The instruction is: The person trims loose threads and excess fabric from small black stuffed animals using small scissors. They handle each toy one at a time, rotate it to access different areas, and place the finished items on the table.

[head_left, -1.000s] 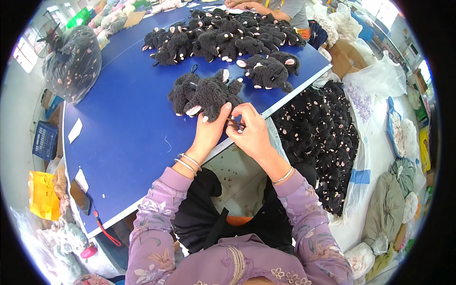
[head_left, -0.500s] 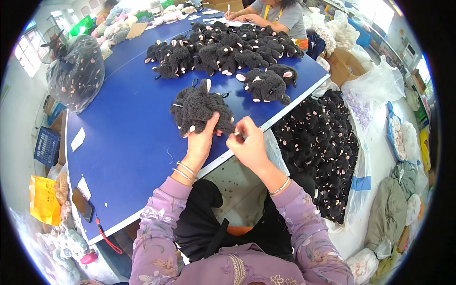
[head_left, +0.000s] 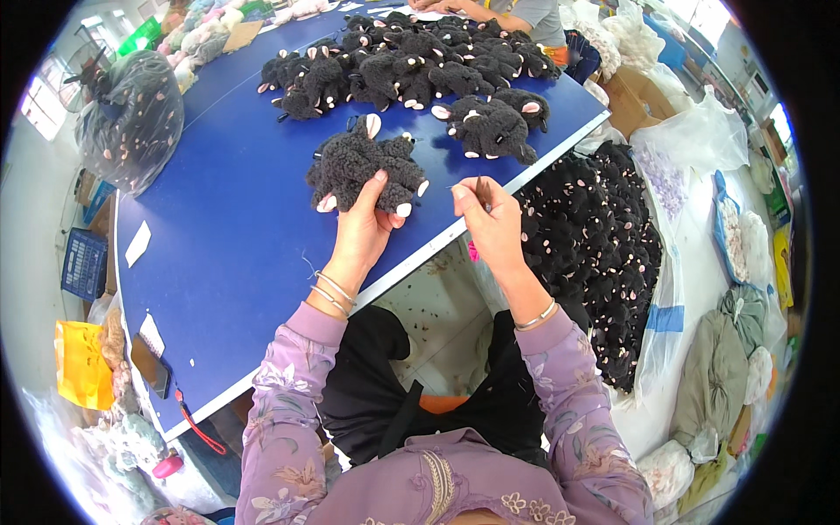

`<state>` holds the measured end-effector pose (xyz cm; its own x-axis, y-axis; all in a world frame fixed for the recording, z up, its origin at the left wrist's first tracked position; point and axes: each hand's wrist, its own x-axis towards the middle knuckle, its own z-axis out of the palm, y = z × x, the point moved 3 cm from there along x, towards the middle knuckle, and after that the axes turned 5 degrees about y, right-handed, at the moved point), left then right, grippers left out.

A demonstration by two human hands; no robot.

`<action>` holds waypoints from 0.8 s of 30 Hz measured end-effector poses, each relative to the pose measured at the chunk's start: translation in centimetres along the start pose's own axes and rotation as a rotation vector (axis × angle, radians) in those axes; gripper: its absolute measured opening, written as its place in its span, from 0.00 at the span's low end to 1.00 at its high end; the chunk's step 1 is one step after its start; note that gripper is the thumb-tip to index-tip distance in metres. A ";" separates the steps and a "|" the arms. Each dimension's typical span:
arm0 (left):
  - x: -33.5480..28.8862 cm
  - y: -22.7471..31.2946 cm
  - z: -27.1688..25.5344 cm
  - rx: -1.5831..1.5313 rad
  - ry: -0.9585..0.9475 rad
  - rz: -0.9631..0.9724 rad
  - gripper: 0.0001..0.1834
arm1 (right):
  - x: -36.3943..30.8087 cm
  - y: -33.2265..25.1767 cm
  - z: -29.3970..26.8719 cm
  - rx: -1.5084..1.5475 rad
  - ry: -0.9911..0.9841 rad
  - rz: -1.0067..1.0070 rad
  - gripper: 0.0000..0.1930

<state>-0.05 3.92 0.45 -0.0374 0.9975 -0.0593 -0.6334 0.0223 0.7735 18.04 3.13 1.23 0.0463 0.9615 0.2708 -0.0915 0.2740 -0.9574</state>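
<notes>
A black curly plush animal [head_left: 360, 162] with pink-and-white ears and feet is gripped by my left hand [head_left: 363, 226], thumb on top, over the near part of the blue table [head_left: 236, 254]. My right hand [head_left: 494, 229] is raised at the table's edge, to the right of the plush and apart from it. Its closed fingers hold a small dark pointed tool [head_left: 483, 192], mostly hidden in the palm, so I cannot make out its kind. Farther back lies a heap of similar black plush animals [head_left: 411, 66], with a pair of them [head_left: 490, 127] closer to the right edge.
Right of the table a large open bag [head_left: 604, 262] is full of black plush pieces. A dark filled bag [head_left: 131, 122] stands at the left. A phone [head_left: 150, 367] with a red strap lies at the left edge. Across the table another person's arm [head_left: 490, 16] shows.
My right hand has moved away from the plush, to the right and up, and the pointed tool now shows. The plush has turned in my left hand. The view has shifted slightly.
</notes>
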 end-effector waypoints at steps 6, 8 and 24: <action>-0.3 -0.6 0.4 0.061 -0.069 -0.014 0.12 | -0.5 -0.2 1.5 -0.076 -0.020 -0.104 0.14; -0.3 -0.8 0.3 0.086 -0.066 -0.023 0.12 | -0.6 -0.6 1.8 -0.148 -0.028 -0.144 0.14; -0.3 -0.8 0.6 0.032 0.041 0.080 0.12 | -2.3 -1.4 2.7 -0.220 -0.056 -0.174 0.15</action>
<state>0.92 3.62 0.26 -0.1186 0.9927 -0.0218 -0.6025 -0.0544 0.7962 15.42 0.63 2.24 -0.0134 0.9018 0.4319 0.1314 0.4298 -0.8933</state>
